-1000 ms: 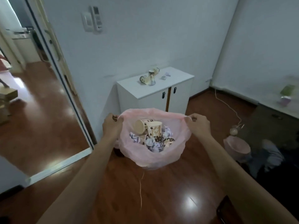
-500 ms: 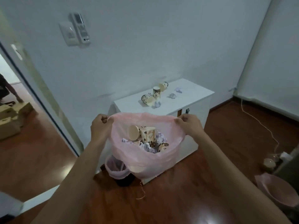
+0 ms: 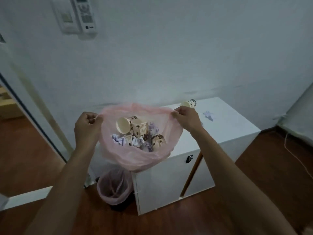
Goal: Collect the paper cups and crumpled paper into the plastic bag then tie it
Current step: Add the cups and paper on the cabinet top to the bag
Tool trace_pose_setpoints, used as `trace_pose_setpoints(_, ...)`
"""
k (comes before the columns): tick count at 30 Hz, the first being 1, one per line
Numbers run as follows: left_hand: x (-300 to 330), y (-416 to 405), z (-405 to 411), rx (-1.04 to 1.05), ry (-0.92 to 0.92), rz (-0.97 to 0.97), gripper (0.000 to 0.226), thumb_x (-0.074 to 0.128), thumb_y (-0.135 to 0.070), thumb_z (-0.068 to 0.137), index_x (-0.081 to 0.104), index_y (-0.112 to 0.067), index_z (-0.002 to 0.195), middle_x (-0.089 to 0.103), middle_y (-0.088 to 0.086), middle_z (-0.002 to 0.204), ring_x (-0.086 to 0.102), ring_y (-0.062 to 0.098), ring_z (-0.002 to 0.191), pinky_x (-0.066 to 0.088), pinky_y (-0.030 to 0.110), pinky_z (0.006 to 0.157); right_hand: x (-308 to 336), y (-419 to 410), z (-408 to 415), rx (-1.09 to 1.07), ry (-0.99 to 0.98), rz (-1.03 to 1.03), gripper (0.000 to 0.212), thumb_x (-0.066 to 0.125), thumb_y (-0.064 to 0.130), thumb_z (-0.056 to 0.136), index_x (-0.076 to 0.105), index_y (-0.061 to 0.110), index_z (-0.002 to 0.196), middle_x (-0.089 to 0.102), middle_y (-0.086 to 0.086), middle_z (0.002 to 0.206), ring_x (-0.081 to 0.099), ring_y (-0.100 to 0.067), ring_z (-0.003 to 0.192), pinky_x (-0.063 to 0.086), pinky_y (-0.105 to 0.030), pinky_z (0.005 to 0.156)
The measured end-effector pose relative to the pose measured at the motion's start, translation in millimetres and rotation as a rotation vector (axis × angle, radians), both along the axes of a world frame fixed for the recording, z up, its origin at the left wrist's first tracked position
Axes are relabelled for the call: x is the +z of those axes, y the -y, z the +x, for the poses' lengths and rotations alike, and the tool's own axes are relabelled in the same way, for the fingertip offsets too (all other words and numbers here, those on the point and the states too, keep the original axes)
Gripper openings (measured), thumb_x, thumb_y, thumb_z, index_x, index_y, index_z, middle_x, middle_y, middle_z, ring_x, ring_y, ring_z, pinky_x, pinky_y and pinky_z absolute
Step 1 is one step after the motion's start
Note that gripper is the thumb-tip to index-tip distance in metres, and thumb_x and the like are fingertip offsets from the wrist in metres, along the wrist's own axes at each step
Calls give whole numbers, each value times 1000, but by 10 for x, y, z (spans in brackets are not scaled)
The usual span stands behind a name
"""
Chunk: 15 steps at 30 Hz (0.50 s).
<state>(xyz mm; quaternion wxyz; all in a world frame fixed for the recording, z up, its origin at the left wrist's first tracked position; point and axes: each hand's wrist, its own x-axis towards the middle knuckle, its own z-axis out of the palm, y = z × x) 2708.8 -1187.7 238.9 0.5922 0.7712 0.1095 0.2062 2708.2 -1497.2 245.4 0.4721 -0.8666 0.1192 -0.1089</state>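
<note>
A thin pink plastic bag [image 3: 144, 160] hangs open in front of me, over the left end of a white cabinet [image 3: 225, 131]. My left hand [image 3: 87, 126] pinches its left rim and my right hand [image 3: 186, 118] pinches its right rim. Inside lie several spotted paper cups [image 3: 124, 125] and crumpled paper balls [image 3: 138, 142]. On the cabinet top, a paper cup [image 3: 189, 103] lies on its side just behind my right hand, and a crumpled paper [image 3: 209, 115] rests to the right of it. The bag hides the rest of the cabinet's left end.
A small bin lined with a pink bag [image 3: 114, 187] stands on the wooden floor at the cabinet's left side. A remote holder [image 3: 77, 16] hangs on the white wall above. A doorway frame [image 3: 33, 116] is at the left, a white cord [image 3: 294, 155] trails at the right.
I have walked up to the cabinet with the bag held open; the cabinet now sits directly under and behind the bag, and the cups on its top are mostly hidden.
</note>
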Motion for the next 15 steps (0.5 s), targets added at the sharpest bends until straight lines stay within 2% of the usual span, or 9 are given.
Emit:
trace_pose_setpoints(3,-226,114,257,6,-48,6,9,65,-21,87,59,-17,82,58,-1,76,54,20,68,44,27,57,-219,225,308,106,-109,54,10,70,26,86,71,18,80,69,2,77,63,-17,75,51,-29,63)
trace_pose_setpoints(6,-307,203,537,20,-73,13,9,66,-24,87,59,-20,81,61,0,79,57,22,73,48,31,63,-312,477,572,232,-198,212,24,66,33,91,74,10,93,72,-10,91,68,-17,75,56,-30,60)
trace_pose_setpoints(9,-388,272,659,52,-108,8,13,67,-25,86,59,-22,77,63,-1,79,58,22,75,47,34,68,-533,637,860,181,-257,296,33,58,40,95,73,11,99,72,-9,91,70,-21,70,58,-34,60)
trace_pose_setpoints(11,-361,328,675,70,-111,12,11,67,-23,87,61,-21,79,64,-1,81,58,19,76,45,31,67,-711,681,1139,139,-288,119,29,60,37,93,68,10,103,72,-7,92,71,-23,69,61,-40,59)
trace_pose_setpoints(12,-364,349,686,72,-123,16,9,68,-22,87,62,-20,80,64,0,83,58,17,76,44,30,67,-796,688,1255,153,-327,5,30,62,38,91,66,11,106,71,-5,93,71,-22,69,61,-38,54)
trace_pose_setpoints(15,-405,411,702,89,-137,-3,10,71,-21,86,64,-21,78,68,4,83,60,17,74,46,30,70,-987,644,1511,256,-465,-190,58,62,53,86,52,15,128,69,-6,103,70,-18,67,52,-27,40)
